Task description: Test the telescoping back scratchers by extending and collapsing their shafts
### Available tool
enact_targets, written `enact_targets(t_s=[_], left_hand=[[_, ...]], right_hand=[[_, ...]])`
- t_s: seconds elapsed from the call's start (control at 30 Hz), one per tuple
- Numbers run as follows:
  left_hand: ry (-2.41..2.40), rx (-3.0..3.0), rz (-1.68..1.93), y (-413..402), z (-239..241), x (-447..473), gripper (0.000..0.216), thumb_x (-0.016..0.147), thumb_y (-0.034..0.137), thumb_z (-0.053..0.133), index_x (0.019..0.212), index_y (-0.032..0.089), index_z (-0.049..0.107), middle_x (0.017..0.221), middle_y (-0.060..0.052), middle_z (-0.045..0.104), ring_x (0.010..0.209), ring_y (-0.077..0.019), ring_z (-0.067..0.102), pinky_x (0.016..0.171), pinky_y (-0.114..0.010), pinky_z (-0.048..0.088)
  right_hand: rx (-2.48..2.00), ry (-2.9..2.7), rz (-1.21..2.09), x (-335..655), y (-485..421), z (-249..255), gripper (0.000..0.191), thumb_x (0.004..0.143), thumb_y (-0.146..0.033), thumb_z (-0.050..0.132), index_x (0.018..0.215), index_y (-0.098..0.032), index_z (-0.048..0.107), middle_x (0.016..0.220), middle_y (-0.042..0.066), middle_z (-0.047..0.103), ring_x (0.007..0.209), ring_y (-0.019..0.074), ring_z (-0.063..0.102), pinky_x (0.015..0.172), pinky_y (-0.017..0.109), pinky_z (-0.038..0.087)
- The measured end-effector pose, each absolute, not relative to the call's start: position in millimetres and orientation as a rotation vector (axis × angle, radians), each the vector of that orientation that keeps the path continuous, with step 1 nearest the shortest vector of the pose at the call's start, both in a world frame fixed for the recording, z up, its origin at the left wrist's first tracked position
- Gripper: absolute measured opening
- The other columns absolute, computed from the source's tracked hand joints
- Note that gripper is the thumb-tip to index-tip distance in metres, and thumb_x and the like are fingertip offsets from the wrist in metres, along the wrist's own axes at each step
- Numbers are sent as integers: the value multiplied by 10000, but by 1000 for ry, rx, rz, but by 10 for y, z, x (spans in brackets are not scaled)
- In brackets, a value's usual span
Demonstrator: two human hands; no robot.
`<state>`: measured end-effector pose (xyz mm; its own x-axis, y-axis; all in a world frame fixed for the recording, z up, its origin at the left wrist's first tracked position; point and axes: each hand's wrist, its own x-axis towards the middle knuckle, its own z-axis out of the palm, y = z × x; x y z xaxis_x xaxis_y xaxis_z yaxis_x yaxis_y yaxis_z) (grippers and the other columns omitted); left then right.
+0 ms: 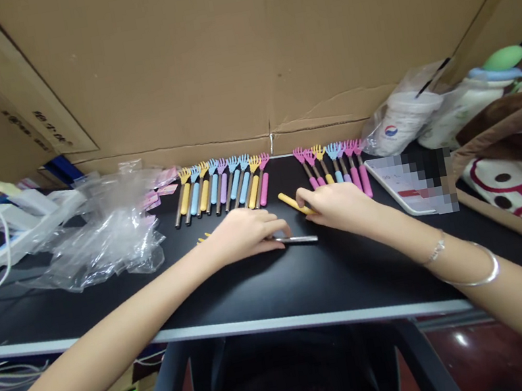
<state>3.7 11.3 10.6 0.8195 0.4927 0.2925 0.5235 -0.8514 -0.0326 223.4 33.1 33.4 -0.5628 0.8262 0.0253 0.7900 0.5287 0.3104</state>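
On the black table (pixel 305 281), just in front of two rows of coloured scratchers, I see both hands working. My left hand (pixel 247 232) lies palm down, fingers pressed together over a metal rod (pixel 298 239); a yellow claw (pixel 204 238) peeks out behind the hand, the rest hidden under it. My right hand (pixel 340 205) pinches a yellow handle (pixel 292 203) between thumb and fingers, just above the rod's free end. Behind the hands the left row (pixel 222 188) and the right row (pixel 333 166) lie against a cardboard wall (pixel 237 52). Left of the rows sits crumpled plastic wrap (pixel 108 238). Right of them, a bagged cup (pixel 401 118) shows a round red-white-blue logo; I cannot read any wording. A tablet (pixel 404 188) beside it is blurred out. Printing on the cardboard at far left is too skewed to read.
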Motion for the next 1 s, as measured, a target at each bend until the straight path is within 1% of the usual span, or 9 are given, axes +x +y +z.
enact_targets(t_s=[0.1, 0.23, 0.33, 0.4, 0.53, 0.67, 0.73, 0.87, 1.0], left_hand=[[-976, -2894, -394, 197, 166, -96, 185, 877, 396, 546, 945, 251, 640, 721, 37, 631, 676, -92, 582, 556, -205, 300], [-1097, -2861, -358, 242, 196, -166, 149, 849, 368, 586, 946, 269, 641, 710, 54, 634, 665, -90, 581, 521, -200, 263], [-1094, -2839, -374, 241, 170, -152, 140, 859, 339, 575, 953, 250, 628, 771, 45, 650, 696, -94, 588, 531, -199, 276], [-1078, -2825, -395, 239, 136, -138, 139, 862, 329, 573, 953, 236, 621, 820, 36, 659, 705, -95, 588, 541, -199, 290], [-1043, -2788, -468, 254, 62, -137, 153, 888, 336, 528, 939, 220, 613, 871, 17, 656, 762, -106, 594, 569, -203, 321], [-1058, -2780, -501, 283, 25, -148, 171, 913, 341, 485, 945, 217, 598, 896, 12, 646, 821, -108, 593, 618, -204, 359], [-1091, -2782, -517, 294, 23, -145, 157, 914, 336, 487, 946, 221, 589, 892, 24, 646, 814, -103, 595, 623, -200, 366], [-1142, -2783, -542, 299, 21, -129, 149, 905, 335, 502, 958, 225, 589, 882, 29, 647, 792, -100, 602, 609, -191, 364], [-1149, -2791, -548, 295, 4, -130, 149, 903, 333, 509, 976, 238, 598, 898, 32, 648, 790, -96, 601, 611, -187, 364]], right_hand=[[1325, 2633, 389, 2305, 337, 401, 256, 797, -280, 592, 1040, -218, 543, 799, 14, 672, 680, 142, 610, 497, 236, 190], [1281, 2666, 311, 2356, 324, 419, 188, 820, -328, 573, 984, -235, 578, 817, -5, 677, 686, 128, 604, 504, 234, 215], [1304, 2768, 326, 2330, 330, 337, 211, 851, -394, 531, 946, -218, 598, 873, 17, 684, 753, 138, 613, 522, 237, 246], [1311, 2829, 371, 2304, 345, 270, 197, 868, -366, 504, 926, -205, 601, 892, 27, 684, 780, 140, 614, 531, 240, 257], [1349, 2844, 384, 2299, 381, 244, 162, 869, -316, 486, 886, -205, 602, 863, 17, 681, 744, 133, 607, 523, 241, 256], [1454, 2833, 374, 2359, 405, 390, 142, 837, -319, 524, 894, -219, 608, 844, 15, 675, 724, 138, 597, 527, 234, 273], [1518, 2828, 310, 2401, 410, 469, 142, 828, -327, 530, 891, -226, 607, 818, 6, 676, 703, 133, 594, 527, 227, 286], [1604, 2835, 39, 2504, 414, 520, 164, 842, -352, 489, 870, -228, 593, 712, -30, 672, 647, 110, 596, 525, 212, 310], [1578, 2898, -87, 2582, 432, 451, 188, 829, -379, 501, 876, -230, 605, 739, -28, 679, 638, 107, 595, 539, 211, 329]])
